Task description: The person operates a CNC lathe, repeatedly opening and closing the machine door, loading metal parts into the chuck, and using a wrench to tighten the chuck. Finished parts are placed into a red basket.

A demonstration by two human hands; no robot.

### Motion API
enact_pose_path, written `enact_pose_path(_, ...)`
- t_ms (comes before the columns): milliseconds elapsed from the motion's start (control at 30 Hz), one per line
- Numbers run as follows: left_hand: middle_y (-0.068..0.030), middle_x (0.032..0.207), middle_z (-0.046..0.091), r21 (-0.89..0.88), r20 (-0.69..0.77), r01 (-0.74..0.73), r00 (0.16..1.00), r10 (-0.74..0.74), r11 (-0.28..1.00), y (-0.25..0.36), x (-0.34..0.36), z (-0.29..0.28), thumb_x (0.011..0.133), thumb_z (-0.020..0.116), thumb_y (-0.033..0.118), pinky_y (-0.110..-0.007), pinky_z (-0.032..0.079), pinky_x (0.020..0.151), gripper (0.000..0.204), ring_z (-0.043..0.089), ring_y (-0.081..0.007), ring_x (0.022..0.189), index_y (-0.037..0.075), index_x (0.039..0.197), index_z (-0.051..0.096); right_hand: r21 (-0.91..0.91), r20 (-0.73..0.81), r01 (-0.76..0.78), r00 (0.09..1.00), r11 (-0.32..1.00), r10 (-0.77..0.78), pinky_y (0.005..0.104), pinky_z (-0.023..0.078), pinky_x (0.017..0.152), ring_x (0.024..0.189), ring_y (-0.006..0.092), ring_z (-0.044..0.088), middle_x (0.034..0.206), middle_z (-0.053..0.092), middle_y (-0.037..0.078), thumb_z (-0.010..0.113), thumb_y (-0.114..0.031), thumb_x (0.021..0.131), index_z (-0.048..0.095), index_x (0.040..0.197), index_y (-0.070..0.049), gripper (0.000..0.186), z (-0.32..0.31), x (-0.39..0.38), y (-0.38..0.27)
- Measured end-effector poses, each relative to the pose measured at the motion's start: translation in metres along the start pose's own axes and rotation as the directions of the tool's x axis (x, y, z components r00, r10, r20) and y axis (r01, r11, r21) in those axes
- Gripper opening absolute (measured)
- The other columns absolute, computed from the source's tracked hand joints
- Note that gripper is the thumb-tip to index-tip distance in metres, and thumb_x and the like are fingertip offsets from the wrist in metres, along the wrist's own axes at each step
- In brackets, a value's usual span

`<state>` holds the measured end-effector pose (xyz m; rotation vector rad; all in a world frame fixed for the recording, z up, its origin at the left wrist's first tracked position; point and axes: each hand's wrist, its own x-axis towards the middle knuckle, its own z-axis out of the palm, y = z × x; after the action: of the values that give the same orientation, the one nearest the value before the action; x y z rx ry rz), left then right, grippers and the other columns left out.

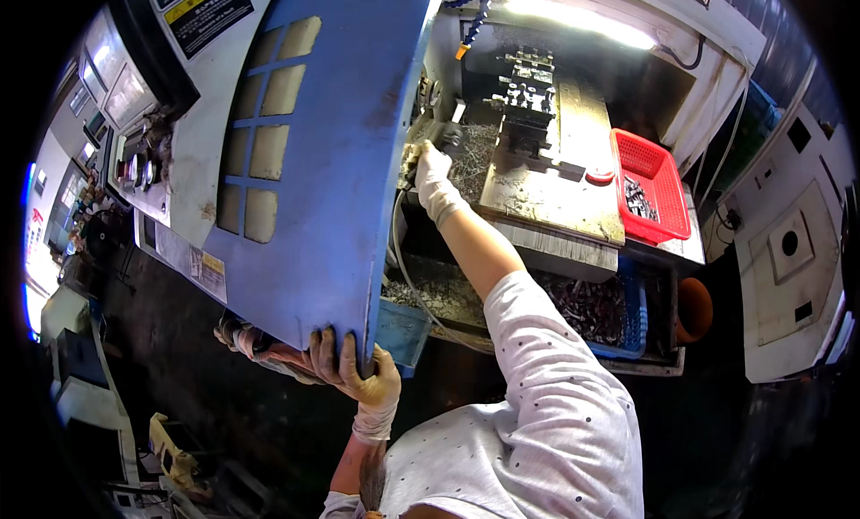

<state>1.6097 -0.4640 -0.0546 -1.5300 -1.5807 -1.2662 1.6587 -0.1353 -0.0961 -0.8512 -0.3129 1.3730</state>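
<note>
My left hand (367,376), in a pale, stained glove, has its fingers over the lower corner of the blue machine door (349,161). A crumpled reddish-grey cloth (273,353) hangs beside those fingers. My right arm stretches into the lit machine, and my gloved right hand (434,174) is closed just past the door's edge, near the round metal chuck (428,91). What it holds is mostly hidden by the hand and the door. A thin grey hose (400,250) runs down from close below this hand.
Right of my hand stand several tool holders (528,98) on a metal slide (573,197) strewn with chips. A red basket (658,179) of small metal parts sits further right. Below are a blue crate (632,317), a blue bin (403,331) and an orange bucket (694,308).
</note>
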Motion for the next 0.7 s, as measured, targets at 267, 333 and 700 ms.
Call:
enact_pose_path(267, -0.0131, 0.105, 0.038, 0.006, 0.044, -0.009, 0.999, 0.009, 1.000, -0.001, -0.001, -0.004, 0.058, 0.052, -0.002, -0.046, 0.021, 0.086, 0.043, 0.034, -0.0312, 0.100, 0.003, 0.098, 0.040, -0.041, -0.233, 0.069, 0.969, 0.997, -0.077, 0.0284, 0.038, 0.067, 0.075, 0.0191, 0.048, 0.090, 0.049, 0.010, 0.052, -0.023, 0.070, 0.042, 0.094, 0.004, 0.038, 0.007, -0.026, -0.016)
enact_pose_path(333, -0.0131, 0.105, 0.038, 0.003, 0.040, -0.017, 0.999, 0.017, 1.000, 0.000, -0.001, -0.003, 0.057, 0.052, -0.002, -0.046, 0.022, 0.086, 0.043, 0.034, -0.0315, 0.099, 0.003, 0.098, 0.040, -0.102, -0.276, 0.160, 0.944, 0.982, -0.182, 0.0295, 0.039, 0.065, 0.071, 0.0194, 0.048, 0.084, 0.050, 0.010, 0.052, -0.024, 0.069, 0.044, 0.090, 0.004, 0.036, 0.011, -0.025, -0.012)
enact_pose_path(700, -0.0150, 0.106, 0.037, -0.036, 0.016, 0.020, 1.000, -0.020, 0.999, 0.006, 0.002, 0.000, 0.058, 0.049, -0.003, -0.045, 0.022, 0.086, 0.042, 0.034, -0.0309, 0.100, 0.004, 0.099, 0.040, -0.156, 0.207, -0.300, 0.922, 0.941, 0.328, 0.0286, 0.040, 0.042, 0.044, 0.0183, 0.046, 0.055, 0.048, 0.007, 0.048, -0.019, 0.070, 0.050, 0.068, -0.002, 0.017, -0.011, -0.008, -0.055)
